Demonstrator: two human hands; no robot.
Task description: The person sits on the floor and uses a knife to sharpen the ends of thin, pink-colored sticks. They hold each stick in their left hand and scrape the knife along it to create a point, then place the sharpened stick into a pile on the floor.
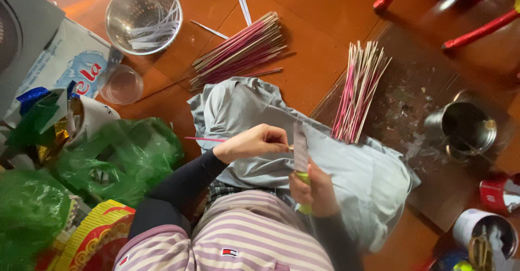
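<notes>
My left hand pinches a thin pink stick that points out to the left. My right hand grips a knife by its green handle, and the blade stands upward, touching the stick right by my left fingertips. Both hands work over a grey cloth spread across my lap and the floor. Dark sleeves cover both arms, and a striped shirt fills the bottom of the view.
One bundle of pink sticks lies on the orange floor; another bundle lies on a dark mat. A metal colander holds white strips. Green bags sit left; a metal cup and cans right.
</notes>
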